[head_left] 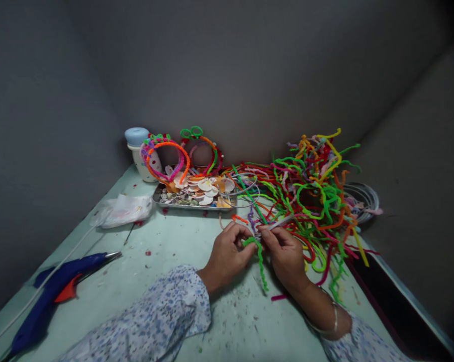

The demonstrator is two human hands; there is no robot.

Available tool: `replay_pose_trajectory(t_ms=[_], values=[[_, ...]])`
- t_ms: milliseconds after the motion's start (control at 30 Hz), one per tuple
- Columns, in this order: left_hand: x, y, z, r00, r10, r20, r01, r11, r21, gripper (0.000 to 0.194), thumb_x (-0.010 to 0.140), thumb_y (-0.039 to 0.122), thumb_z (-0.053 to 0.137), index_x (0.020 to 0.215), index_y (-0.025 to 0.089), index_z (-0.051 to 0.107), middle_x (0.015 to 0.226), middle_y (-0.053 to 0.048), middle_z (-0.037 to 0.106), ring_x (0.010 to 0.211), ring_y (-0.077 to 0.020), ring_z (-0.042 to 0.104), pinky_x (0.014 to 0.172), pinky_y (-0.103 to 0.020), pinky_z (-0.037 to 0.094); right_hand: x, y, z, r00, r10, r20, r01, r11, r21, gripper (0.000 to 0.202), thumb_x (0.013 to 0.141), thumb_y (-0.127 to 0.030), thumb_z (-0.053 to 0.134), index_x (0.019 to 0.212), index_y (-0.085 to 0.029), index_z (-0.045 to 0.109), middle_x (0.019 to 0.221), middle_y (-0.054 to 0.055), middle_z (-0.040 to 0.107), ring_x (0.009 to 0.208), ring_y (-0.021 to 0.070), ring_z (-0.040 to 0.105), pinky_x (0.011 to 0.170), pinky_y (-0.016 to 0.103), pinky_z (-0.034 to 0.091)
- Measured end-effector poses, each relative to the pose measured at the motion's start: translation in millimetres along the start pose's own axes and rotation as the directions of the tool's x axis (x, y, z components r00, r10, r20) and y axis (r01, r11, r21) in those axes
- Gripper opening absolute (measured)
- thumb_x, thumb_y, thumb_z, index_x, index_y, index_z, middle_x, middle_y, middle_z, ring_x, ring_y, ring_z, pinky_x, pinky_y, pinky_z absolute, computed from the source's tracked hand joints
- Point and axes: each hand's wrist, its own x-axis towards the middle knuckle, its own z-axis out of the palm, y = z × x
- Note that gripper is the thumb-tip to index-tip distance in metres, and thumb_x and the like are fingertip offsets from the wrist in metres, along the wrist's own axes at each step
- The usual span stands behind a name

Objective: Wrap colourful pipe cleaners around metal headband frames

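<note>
Pale green is covering the tabletop [230, 327], and dark scuffs and small red specks are marking it, the scuffs gathering mostly near the front. Plain grey walls [219, 65] are rising behind and on both sides, boxing the table into a dim corner. Along the right edge, a dark strip [396, 311] is running toward the front.

Above the middle of the table, the left hand [230, 251] is pinching a green fuzzy wire [262, 266] between thumb and fingers, and its loose end is dangling between the hands. The right hand [287, 251] is meeting it there, fingertips drawn close together; I cannot tell what they are gripping, though a pale strip [283, 221] is slanting up beside them.

Behind, a metal tray [192, 207] is holding shells, and bright headbands [188, 158] are standing at its back. A lidded cup [138, 156] is sitting beside them. Coloured wires [309, 176] are sprawling to the right. A blue glue gun [61, 291] is lying at left, a white cord [74, 249] crossing it.
</note>
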Motion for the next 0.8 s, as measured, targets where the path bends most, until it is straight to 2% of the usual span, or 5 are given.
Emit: replay_pose_trajectory(t_ms=[267,567,667,800], values=[[-1.4,3.5,-1.0,0.999,0.016,-0.036,-0.016,1.000,0.011,0.004,0.076,0.017,0.062,0.078,0.018,0.058,0.075,0.001,0.051,0.064,-0.0123,0.045,0.061,-0.024,0.034,0.4,-2.5,2.6,1.000,0.007,-0.002,-0.007,1.000,0.022,0.024,0.083,-0.038,0.063,0.073,-0.017,0.070,0.054,-0.002,0.058,0.049,0.0127,0.052,0.047,0.023,0.045],[-2.8,3.2,-1.0,1.000,0.005,-0.019,-0.005,1.000,-0.018,0.003,0.080,0.018,0.060,0.079,0.017,0.058,0.076,0.001,0.051,0.065,-0.0118,0.044,0.061,-0.024,0.033,0.3,-2.1,2.5,1.000,0.011,0.002,-0.011,0.997,0.072,0.023,0.082,-0.039,0.065,0.080,-0.017,0.071,0.058,-0.002,0.061,0.050,0.0131,0.055,0.049,0.024,0.047],[-2.7,2.4,-0.8,0.999,-0.031,-0.005,0.031,0.997,-0.069,0.006,0.081,0.020,0.061,0.077,0.016,0.058,0.074,0.001,0.051,0.064,-0.0112,0.043,0.060,-0.023,0.033,0.1,-0.4,2.1,1.000,0.017,0.008,-0.018,0.997,0.075,0.023,0.082,-0.040,0.065,0.079,-0.017,0.071,0.057,-0.002,0.061,0.051,0.0136,0.056,0.050,0.024,0.048],[-1.4,0.9,-0.7,0.991,-0.122,0.051,0.130,0.966,-0.224,0.017,0.078,0.029,0.068,0.076,0.016,0.056,0.068,0.003,0.049,0.059,-0.0097,0.040,0.055,-0.022,0.031,-0.3,1.8,1.4,1.000,0.016,0.023,-0.018,0.997,0.073,0.024,0.084,-0.040,0.064,0.080,-0.018,0.071,0.058,-0.001,0.061,0.052,0.0141,0.057,0.052,0.025,0.048]])
